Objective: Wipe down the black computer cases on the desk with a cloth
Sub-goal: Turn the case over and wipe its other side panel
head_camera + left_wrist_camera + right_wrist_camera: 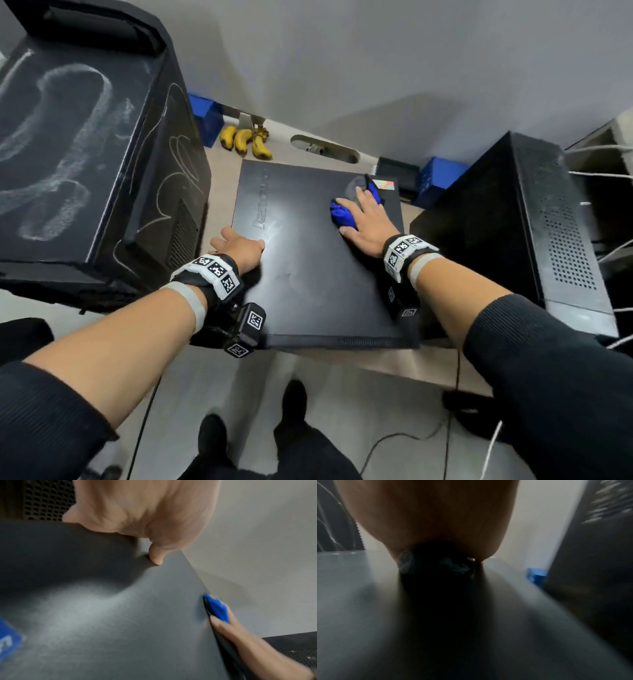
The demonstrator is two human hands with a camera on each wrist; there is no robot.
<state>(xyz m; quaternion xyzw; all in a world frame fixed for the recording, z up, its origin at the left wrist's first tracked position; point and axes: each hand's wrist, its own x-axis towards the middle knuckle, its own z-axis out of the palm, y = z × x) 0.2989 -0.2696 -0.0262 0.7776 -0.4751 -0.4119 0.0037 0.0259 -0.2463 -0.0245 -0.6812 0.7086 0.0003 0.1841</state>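
Observation:
A flat black computer case (308, 260) lies on the desk in the middle of the head view. My right hand (366, 216) presses a bunched blue and grey cloth (344, 214) onto its far right part, fingers stretched over the cloth. My left hand (239, 245) grips the case's left edge, thumb on top and fingers down the side. The left wrist view shows that thumb (156, 555) on the dusty lid (102, 615), with the cloth (217, 608) far off. The right wrist view is dark, with the cloth (433, 563) under my palm.
A big black case (85, 154) with white dust streaks stands close on the left. A black tower (496, 222) with white cables (599, 150) stands at the right. Bananas (245, 140) and blue boxes (435, 181) lie behind, near the wall. The desk's front edge is below the flat case.

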